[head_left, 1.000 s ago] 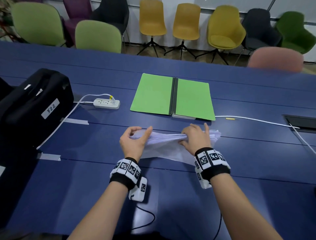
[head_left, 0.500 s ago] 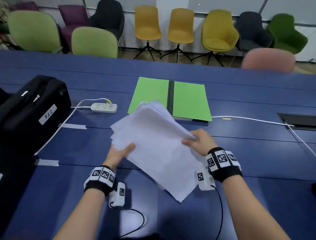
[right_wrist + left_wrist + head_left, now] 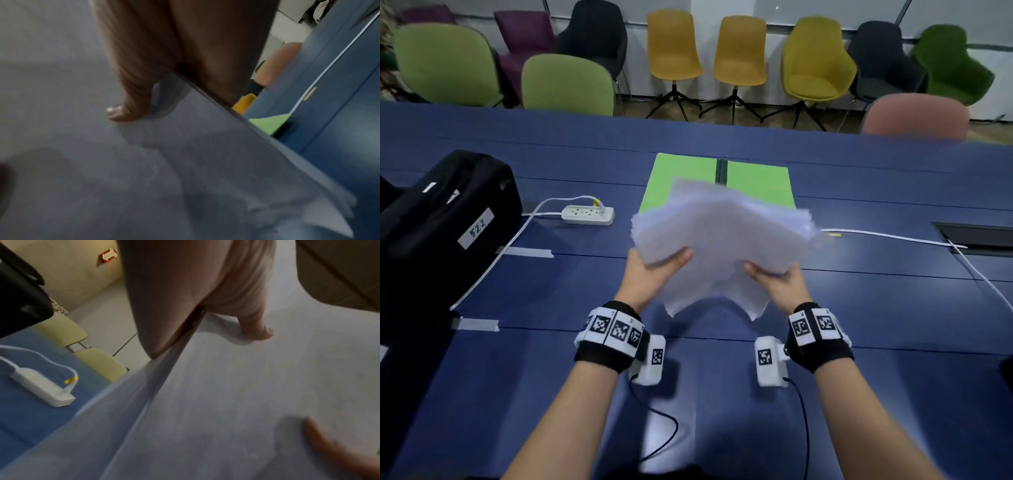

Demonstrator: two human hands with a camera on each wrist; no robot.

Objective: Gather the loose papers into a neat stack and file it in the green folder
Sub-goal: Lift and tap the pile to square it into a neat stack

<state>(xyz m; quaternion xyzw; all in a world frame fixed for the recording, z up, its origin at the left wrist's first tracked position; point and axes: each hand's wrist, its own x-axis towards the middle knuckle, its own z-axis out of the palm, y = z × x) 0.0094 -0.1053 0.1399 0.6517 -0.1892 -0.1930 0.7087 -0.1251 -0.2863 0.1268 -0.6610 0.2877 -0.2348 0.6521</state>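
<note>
- The papers are held off the table at their near edge, just in front of the open folder and overlapping it in the head view.
- The left hand grasps the near left corner – thumb on top, fingers hidden beneath; the right hand grasps the near right side in the same way.
- In both wrist views a thumb is seen pressed on the top sheet, with the edge of the pile wedged into the crook of the hand.
- The sheets are not yet squared: edges are fanned on the far right, and the near edge sags between the hands.
- The step in hand is judged to be the squaring; it would best be done by standing the pile on one long edge and tapping it on the table, the grip being loosened slightly so the sheets can settle.
- A short edge should then be tapped likewise.
- The grip should not be slackened while the pile is tilted in the air – loose sheets could slide out.
- Only once the edges are flush should the pile be laid on one leaf of the folder, clear of the dark spine.
</note>
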